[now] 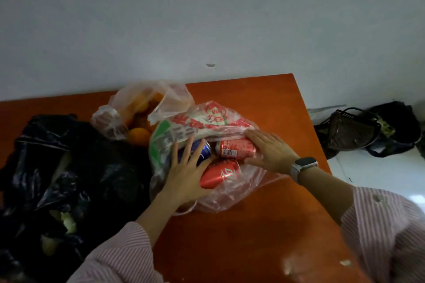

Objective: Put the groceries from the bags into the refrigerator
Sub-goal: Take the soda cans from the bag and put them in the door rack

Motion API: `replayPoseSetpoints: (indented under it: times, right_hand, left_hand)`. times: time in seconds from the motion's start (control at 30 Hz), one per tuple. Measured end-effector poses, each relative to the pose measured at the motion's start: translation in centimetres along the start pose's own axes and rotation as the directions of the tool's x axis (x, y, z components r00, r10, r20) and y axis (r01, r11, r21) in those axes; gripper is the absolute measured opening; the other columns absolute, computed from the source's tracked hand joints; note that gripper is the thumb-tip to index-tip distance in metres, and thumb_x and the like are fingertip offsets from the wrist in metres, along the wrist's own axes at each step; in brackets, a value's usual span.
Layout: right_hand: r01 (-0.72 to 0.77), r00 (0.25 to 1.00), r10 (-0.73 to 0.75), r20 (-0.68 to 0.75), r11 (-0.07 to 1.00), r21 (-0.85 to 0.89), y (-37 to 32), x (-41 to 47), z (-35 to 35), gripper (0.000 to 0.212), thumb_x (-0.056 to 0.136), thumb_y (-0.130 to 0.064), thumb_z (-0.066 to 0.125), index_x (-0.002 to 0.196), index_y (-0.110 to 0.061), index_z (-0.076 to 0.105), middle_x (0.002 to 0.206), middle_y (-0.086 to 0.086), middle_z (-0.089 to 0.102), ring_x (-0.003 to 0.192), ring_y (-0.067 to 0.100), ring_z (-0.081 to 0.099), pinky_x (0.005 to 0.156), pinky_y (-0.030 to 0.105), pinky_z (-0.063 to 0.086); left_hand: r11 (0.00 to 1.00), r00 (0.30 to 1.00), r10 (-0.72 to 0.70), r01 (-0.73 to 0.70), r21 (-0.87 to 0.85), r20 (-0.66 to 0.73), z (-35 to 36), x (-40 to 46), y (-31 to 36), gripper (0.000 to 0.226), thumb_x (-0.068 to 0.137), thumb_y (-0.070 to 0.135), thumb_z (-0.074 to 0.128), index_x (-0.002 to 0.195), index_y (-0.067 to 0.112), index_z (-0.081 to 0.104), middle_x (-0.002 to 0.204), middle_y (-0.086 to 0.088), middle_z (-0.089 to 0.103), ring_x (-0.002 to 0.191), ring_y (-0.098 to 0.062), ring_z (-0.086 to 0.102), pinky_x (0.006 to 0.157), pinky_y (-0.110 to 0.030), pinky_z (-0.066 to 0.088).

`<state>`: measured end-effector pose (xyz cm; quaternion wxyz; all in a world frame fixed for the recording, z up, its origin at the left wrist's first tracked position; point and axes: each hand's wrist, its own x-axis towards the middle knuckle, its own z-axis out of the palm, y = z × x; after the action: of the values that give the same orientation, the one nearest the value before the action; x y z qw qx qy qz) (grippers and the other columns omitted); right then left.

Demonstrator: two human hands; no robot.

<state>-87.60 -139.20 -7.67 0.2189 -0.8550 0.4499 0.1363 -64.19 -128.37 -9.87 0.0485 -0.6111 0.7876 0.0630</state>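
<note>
Between the two hands sits the printed plastic bag (pixel 207 122), mouth open on the orange table (pixel 264 103), and three drink cans lie inside it. Left hand (pixel 184 174) is spread flat, fingers straight, resting across the blue can (pixel 203 153) with its thumb edge against the near red can (pixel 220 173). Right hand (pixel 271 150), watch (pixel 302 165) on the wrist, curls over the far red can (pixel 236 149) through the bag's edge, and looks to be closing on it. This reads as the unpacking step: cans being gathered for lifting. Next move wants a firm grip on one or two cans, clear of the loose plastic, then a carry to the refrigerator, which isn't in sight. Beyond the left hand: oranges (pixel 139 136) in a clear bag and, further left, a black bag (pixel 69 167), both waiting.
</note>
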Motion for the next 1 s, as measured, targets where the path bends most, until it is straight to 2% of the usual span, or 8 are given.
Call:
replayPoseSetpoints:
  times: [0.17, 0.33, 0.43, 0.57, 0.7, 0.87, 0.93, 1.0]
  right_hand:
    - [0.033, 0.994, -0.023, -0.104, 0.996, 0.088, -1.5, 1.9, 0.2, 0.075, 0.079, -0.057, 0.057, 0.135, -0.017, 0.027, 0.140, 0.009, 0.042, 0.125, 0.029, 0.043, 0.111, 0.047, 0.028]
    - [0.156, 0.982, -0.147, -0.121, 0.985, 0.072, -0.8, 1.0, 0.5, 0.066, 0.081, -0.040, 0.064, 0.130, -0.014, 0.030, 0.137, 0.010, 0.040, 0.121, 0.028, 0.046, 0.104, 0.041, 0.038]
    - [0.157, 0.982, -0.155, -0.105, 0.987, 0.013, -0.5, 0.8, 0.6, 0.073, 0.080, -0.042, 0.064, 0.136, -0.015, 0.025, 0.141, 0.009, 0.035, 0.127, 0.027, 0.040, 0.105, 0.043, 0.035]
    - [0.059, 0.996, -0.062, -0.063, 0.997, -0.049, -1.6, 1.5, 0.2, 0.086, 0.073, -0.049, 0.068, 0.136, -0.012, 0.024, 0.139, 0.011, 0.036, 0.127, 0.030, 0.038, 0.103, 0.048, 0.037]
    - [0.075, 0.995, -0.082, -0.062, 0.991, -0.107, -1.9, 1.2, 0.4, 0.083, 0.074, -0.050, 0.066, 0.135, -0.008, 0.026, 0.138, 0.013, 0.036, 0.127, 0.031, 0.036, 0.106, 0.048, 0.035]
    - [0.227, 0.973, -0.221, -0.071, 0.969, 0.093, -1.1, -1.0, -0.7, 0.087, 0.073, -0.049, 0.066, 0.138, -0.009, 0.025, 0.143, 0.011, 0.030, 0.130, 0.031, 0.035, 0.101, 0.049, 0.040]
    - [0.282, 0.955, -0.261, -0.139, 0.945, 0.167, -1.0, -2.2, -1.2, 0.088, 0.071, -0.045, 0.069, 0.139, -0.008, 0.027, 0.146, 0.013, 0.026, 0.133, 0.032, 0.031, 0.102, 0.052, 0.038]
    - [0.306, 0.937, -0.253, -0.242, 0.928, 0.212, -1.2, -3.5, -1.8, 0.091, 0.065, -0.054, 0.061, 0.137, -0.008, 0.032, 0.148, 0.015, 0.025, 0.138, 0.033, 0.023, 0.110, 0.055, 0.026]
  left_hand:
    - [0.996, 0.998, -0.069, 0.068, -0.057, -0.008, 0.3, 0.1, 1.3, 0.084, 0.064, 0.079, 0.037, 0.110, 0.015, 0.065, 0.147, -0.015, 0.034, 0.140, -0.034, 0.011, 0.109, -0.059, -0.001]
    - [0.987, 0.994, -0.110, 0.110, -0.118, 0.009, 0.2, -0.6, 1.4, 0.079, 0.061, 0.077, 0.049, 0.106, 0.013, 0.064, 0.150, -0.010, 0.031, 0.141, -0.027, 0.008, 0.112, -0.053, -0.001]
    - [0.943, 0.971, -0.234, 0.214, -0.254, -0.052, -0.8, -1.8, 1.2, 0.085, 0.062, 0.070, 0.059, 0.121, 0.008, 0.056, 0.149, -0.008, 0.030, 0.141, -0.020, 0.010, 0.115, -0.040, 0.002]
    - [0.795, 0.876, -0.471, 0.371, -0.479, -0.102, -3.0, -3.1, 2.2, 0.093, 0.060, 0.047, 0.081, 0.134, 0.010, 0.040, 0.140, -0.005, 0.034, 0.129, -0.019, 0.033, 0.104, -0.030, 0.028]
    - [0.648, 0.814, -0.573, 0.384, -0.657, -0.089, -4.5, -3.3, 3.6, 0.100, 0.049, 0.066, 0.066, 0.129, 0.011, 0.045, 0.132, 0.002, 0.036, 0.119, -0.008, 0.033, 0.097, -0.025, 0.032]
    - [0.413, 0.805, -0.594, 0.294, -0.862, -0.010, -6.4, -4.6, 5.1, 0.090, 0.043, 0.064, 0.069, 0.121, 0.027, 0.044, 0.123, 0.018, 0.032, 0.106, 0.007, 0.041, 0.079, -0.008, 0.042]
    - [0.302, 0.764, -0.646, 0.259, -0.918, 0.003, -6.6, -5.1, 5.4, 0.083, 0.047, 0.053, 0.078, 0.118, 0.030, 0.044, 0.123, 0.016, 0.039, 0.108, -0.001, 0.048, 0.076, -0.015, 0.049]
    - [0.217, 0.687, -0.727, 0.243, -0.945, 0.010, -6.9, -5.4, 5.7, 0.075, 0.059, 0.031, 0.085, 0.122, 0.026, 0.044, 0.126, 0.004, 0.046, 0.106, -0.012, 0.052, 0.071, -0.014, 0.048]
